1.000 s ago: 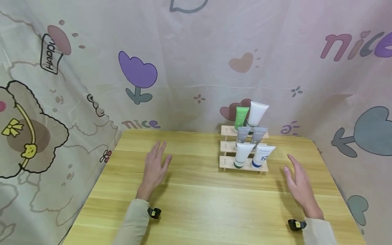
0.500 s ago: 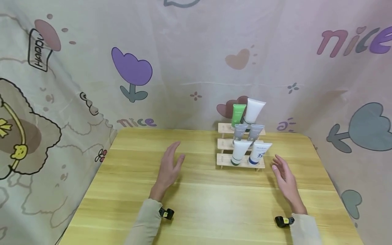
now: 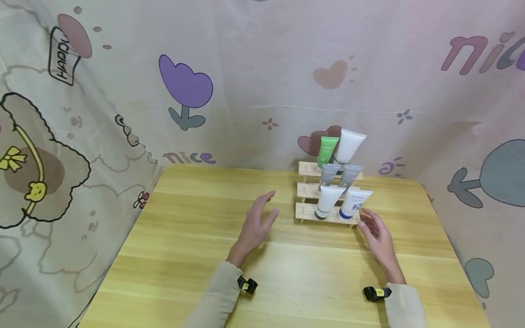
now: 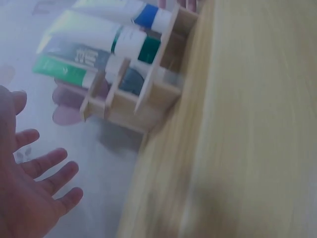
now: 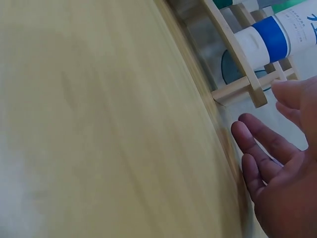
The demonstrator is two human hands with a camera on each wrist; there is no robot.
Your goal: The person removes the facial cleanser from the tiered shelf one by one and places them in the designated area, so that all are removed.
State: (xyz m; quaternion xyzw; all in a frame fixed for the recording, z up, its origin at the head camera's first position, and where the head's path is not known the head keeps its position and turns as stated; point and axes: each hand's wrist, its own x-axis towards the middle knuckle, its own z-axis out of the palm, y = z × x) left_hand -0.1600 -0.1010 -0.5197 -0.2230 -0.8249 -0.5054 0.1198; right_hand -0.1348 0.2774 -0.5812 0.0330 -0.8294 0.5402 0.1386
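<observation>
A three-tier wooden display stand (image 3: 304, 211) bears several squeeze tubes standing on their caps. On its lowest step are a white tube with a green cap (image 3: 329, 200) and a white tube with a blue band (image 3: 355, 202). Two grey tubes (image 3: 348, 176) fill the middle step; a green tube (image 3: 327, 150) and a large white tube (image 3: 350, 146) stand on top. My right hand (image 3: 379, 239) is beside the stand's right end, fingers loosely bent, holding nothing. Whether its fingertips touch the stand I cannot tell. Left of the stand, my left hand (image 3: 252, 228) hovers with fingers spread and nothing in it.
The stand is on a wooden table (image 3: 184, 255), near its back edge. Behind and at both sides hangs a printed cloth (image 3: 254, 59). Each wrist wears a small black camera (image 3: 248, 285).
My left hand has moved right, toward the stand. My right hand has come in leftward to the stand's right end. The tubes and stand stay in place; the head view has shifted slightly.
</observation>
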